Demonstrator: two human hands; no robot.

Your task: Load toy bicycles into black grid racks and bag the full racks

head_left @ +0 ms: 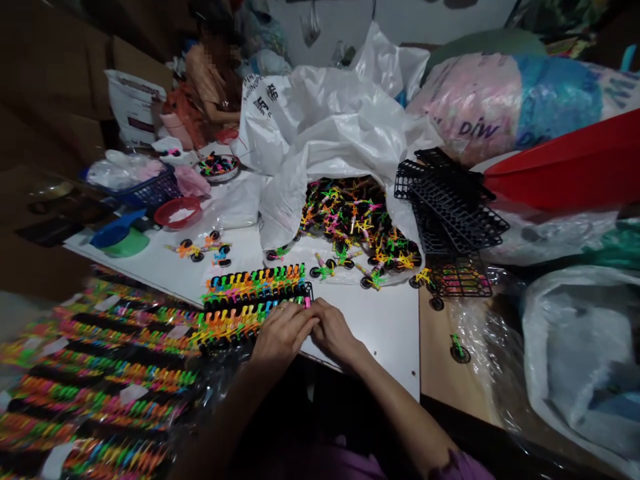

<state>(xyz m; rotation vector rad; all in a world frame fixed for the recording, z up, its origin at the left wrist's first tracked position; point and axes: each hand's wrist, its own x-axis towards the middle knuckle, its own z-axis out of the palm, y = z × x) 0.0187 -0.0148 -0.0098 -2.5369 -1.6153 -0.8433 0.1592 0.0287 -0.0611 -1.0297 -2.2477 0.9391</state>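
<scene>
Both hands meet at the near edge of a white table [380, 320]. My left hand [281, 331] lies with curled fingers on the right end of a black tray [250, 303] packed with rows of small colourful toy bicycles. My right hand [334, 331] is closed beside it, fingertips pinched at the tray's right end by a pink piece; what they hold is hidden. A pile of loose toy bicycles [357, 223] spills from a white plastic bag [325, 133] behind the tray. A few loose bicycles [197, 250] lie to the left.
Stacked filled trays wrapped in plastic [95, 393] lie at the near left. Empty black grid trays [450, 207] lean at the right, beside a red sheet [570, 163] and large bags. A seated person [213, 80] is at the far end, with bowls and a blue basket [150, 190].
</scene>
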